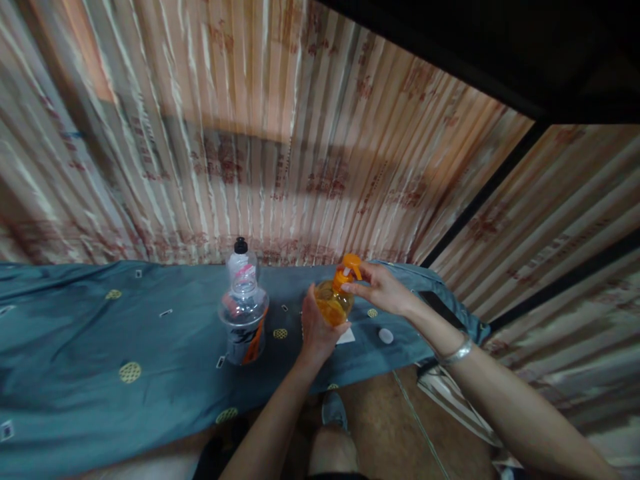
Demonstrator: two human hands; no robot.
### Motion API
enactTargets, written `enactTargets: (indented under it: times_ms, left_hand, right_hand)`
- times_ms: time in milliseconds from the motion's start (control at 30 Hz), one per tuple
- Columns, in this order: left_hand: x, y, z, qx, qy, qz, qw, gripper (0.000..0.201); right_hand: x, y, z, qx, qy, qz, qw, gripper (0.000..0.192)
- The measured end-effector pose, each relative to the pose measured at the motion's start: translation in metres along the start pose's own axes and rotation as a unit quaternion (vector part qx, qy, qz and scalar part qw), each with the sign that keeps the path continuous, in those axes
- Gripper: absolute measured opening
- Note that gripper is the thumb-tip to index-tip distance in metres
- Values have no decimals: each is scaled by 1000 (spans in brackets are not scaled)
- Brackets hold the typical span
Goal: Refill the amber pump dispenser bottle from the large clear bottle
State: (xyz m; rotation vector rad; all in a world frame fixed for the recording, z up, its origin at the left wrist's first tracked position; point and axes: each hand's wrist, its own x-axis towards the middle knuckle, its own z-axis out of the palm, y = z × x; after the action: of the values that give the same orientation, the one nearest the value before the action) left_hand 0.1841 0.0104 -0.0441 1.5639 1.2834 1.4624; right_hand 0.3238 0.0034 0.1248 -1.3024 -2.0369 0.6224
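Curtain (310, 133): striped, pink and cream with red print, hangs behind the table and fills the background.
Cloth (100, 333): blue-grey with yellow round marks, covers the table; creased.
Clear bottle (243, 310): upright on the cloth, black cap, left of the hands, apart from them.
Orange bottle (334, 301): upright at the cloth's right part, orange liquid inside, pump top.
Left hand (317, 327): wrapped around the orange bottle's body from the near side, fingers closed on it.
Right hand (380, 288): fingers pinched on the orange pump (350, 265); silver bracelet (456, 353) on the wrist.
White disc (385, 335): small, flat on the cloth, just right of the orange bottle, apart from both hands.
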Motion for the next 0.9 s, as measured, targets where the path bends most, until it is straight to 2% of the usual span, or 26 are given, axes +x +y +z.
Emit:
enactTargets:
  times_ms: [700,900]
  left_hand:
    - [0,3,0,0,-3,-1,1000,125]
    - [0,2,0,1,-6,1,1000,123]
  right_hand:
    - [-5,3,4,-16,12,6,1000,33]
    - [-4,0,5,14,14,1,1000,32]
